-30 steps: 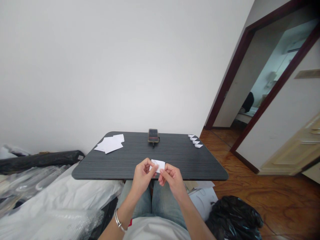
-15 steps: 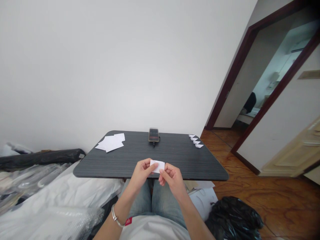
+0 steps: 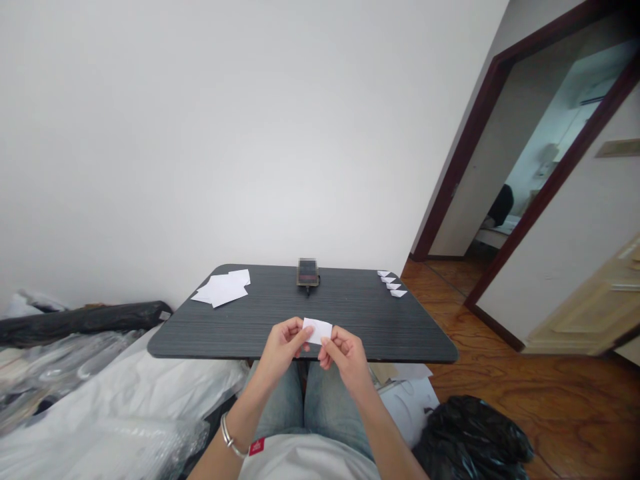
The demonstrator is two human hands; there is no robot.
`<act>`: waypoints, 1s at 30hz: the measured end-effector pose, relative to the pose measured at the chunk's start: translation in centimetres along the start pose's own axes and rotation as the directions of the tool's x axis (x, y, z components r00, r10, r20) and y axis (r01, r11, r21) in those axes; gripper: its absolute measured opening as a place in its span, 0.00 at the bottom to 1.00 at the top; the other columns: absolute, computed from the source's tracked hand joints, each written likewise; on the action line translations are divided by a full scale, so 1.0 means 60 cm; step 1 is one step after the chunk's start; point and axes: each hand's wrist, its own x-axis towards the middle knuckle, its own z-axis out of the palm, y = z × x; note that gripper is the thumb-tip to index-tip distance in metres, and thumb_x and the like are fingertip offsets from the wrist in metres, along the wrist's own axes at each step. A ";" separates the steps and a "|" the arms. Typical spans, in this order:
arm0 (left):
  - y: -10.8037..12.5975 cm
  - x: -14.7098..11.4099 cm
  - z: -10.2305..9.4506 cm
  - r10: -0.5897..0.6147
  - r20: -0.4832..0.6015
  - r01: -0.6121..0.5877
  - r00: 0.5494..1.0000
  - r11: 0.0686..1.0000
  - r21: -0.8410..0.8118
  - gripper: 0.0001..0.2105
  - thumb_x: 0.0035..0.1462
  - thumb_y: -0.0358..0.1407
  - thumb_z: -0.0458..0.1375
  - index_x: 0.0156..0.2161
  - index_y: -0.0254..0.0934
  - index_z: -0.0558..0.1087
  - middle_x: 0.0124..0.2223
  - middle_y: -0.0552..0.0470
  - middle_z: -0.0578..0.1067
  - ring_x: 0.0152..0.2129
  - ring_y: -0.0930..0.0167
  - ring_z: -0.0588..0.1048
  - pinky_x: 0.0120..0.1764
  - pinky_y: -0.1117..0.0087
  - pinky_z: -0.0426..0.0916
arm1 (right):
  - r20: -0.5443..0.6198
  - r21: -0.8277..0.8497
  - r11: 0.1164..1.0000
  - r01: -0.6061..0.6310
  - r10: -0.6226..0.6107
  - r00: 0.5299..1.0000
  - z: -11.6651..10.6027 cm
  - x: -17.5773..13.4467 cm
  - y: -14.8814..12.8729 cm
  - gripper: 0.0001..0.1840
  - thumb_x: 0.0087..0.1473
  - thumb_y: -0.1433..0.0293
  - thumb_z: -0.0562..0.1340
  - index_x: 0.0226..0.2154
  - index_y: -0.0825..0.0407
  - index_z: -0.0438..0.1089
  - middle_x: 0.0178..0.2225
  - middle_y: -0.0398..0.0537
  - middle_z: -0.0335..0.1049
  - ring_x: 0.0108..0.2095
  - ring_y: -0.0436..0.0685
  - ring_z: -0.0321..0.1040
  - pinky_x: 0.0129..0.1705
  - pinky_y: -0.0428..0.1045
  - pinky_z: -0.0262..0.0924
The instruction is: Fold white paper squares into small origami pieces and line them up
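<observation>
Pinching a small white paper (image 3: 321,328) up at the table edge (image 3: 410,356)
Left hand (image 3: 285,342) and right hand (image 3: 346,351) both closed thumb-to-finger on it; black bag (image 3: 473,437) down right, can't really tell what's inside.

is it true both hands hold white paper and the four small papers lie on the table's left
Wrong side: the head view shows the four small papers on the right; the left hand and right hand both hold white paper.
</observation>
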 end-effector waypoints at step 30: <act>-0.002 0.003 0.008 0.004 0.058 -0.003 0.998 1.000 -0.015 0.12 0.41 0.39 0.63 0.27 0.30 0.69 0.21 0.54 0.71 0.15 0.78 0.67 0.20 0.77 0.64 | -0.126 -0.083 0.995 0.062 -0.072 0.989 0.002 0.008 0.011 0.16 0.46 0.59 0.60 0.19 0.52 0.59 0.16 0.38 0.57 0.17 0.47 0.53 0.18 0.43 0.52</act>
